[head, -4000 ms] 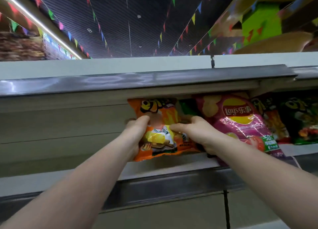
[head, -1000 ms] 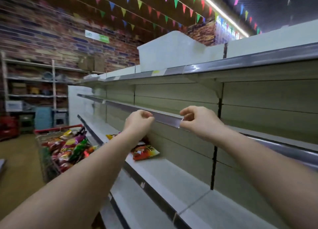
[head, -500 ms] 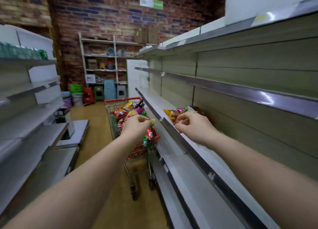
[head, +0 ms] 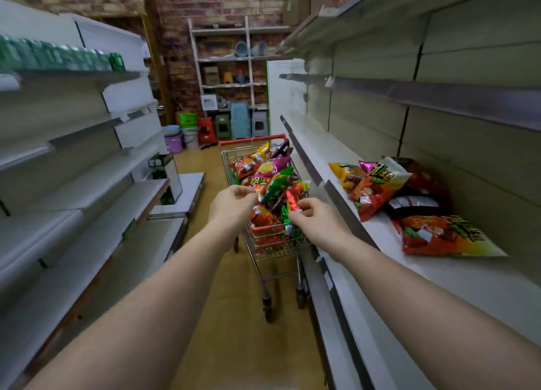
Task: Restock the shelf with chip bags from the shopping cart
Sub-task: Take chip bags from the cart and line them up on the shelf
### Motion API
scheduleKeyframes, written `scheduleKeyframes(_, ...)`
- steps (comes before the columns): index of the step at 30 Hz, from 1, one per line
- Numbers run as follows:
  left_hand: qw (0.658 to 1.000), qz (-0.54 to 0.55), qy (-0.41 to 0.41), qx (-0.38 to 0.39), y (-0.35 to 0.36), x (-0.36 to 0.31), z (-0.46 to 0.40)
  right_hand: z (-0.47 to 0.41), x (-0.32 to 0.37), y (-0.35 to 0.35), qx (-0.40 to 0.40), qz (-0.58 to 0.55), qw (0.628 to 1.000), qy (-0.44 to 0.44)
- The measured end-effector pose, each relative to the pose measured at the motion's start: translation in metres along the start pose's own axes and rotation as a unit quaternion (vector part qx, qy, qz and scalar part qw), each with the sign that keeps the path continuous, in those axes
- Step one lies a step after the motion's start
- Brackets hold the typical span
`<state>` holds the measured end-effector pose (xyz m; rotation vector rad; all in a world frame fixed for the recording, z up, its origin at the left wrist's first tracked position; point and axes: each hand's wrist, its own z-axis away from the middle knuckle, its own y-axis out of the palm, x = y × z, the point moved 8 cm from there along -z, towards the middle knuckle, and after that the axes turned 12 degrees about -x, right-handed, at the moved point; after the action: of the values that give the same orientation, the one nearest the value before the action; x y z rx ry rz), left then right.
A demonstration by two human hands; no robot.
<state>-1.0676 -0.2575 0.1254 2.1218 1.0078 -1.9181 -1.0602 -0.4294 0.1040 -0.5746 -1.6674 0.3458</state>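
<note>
A wire shopping cart (head: pixel 252 140) with a red rim stands in the aisle, heaped with chip bags (head: pixel 273 167) in red, pink, green and yellow. Both arms stretch toward it. My left hand (head: pixel 232 206) hovers at the near left of the heap, fingers loosely curled and holding nothing. My right hand (head: pixel 317 221) hovers at the near right, fingertips close to a red bag (head: pixel 295 194); no grip shows. On the right shelf (head: pixel 456 284) lie a red-and-yellow bag (head: pixel 376 184), a dark bag (head: pixel 415 203) and a nearer red bag (head: pixel 445 237).
White shelving (head: pixel 87 190) lines the left of the aisle, with green cans (head: pixel 61 57) on its top level. A metal rack (head: pixel 228 67), plastic stools (head: pixel 240 123) and buckets (head: pixel 175 140) stand against the brick back wall. Tan floor (head: pixel 234 345) runs between me and the cart.
I placed an orange bag on an upper shelf, then turned left down the aisle. Both hands came away without a bag and have moved closer to the cart's heap.
</note>
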Motion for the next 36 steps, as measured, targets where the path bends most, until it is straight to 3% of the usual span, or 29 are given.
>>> scheduleKeyframes(8, 0.997, 0.025, -0.068, -0.005, 0.042, 0.05, -0.077, -0.102, -0.036, 0.065, 0.028, -0.043, 0.998, 0.046)
scheduleKeyframes(18, 0.99, 0.064, -0.126, 0.023, 0.096, 0.11, -0.251, -0.259, -0.06, 0.154, 0.002, -0.024, 0.994, 0.103)
scheduleKeyframes(28, 0.975, 0.034, -0.189, 0.112, 0.196, 0.162, -0.38, -0.395, -0.116, 0.212, -0.013, -0.013, 0.98, 0.2)
scheduleKeyframes(36, 0.97, -0.037, -0.211, 0.113, 0.284, 0.211, -0.475, -0.52, -0.168, 0.247, -0.042, 0.006, 0.972, 0.233)
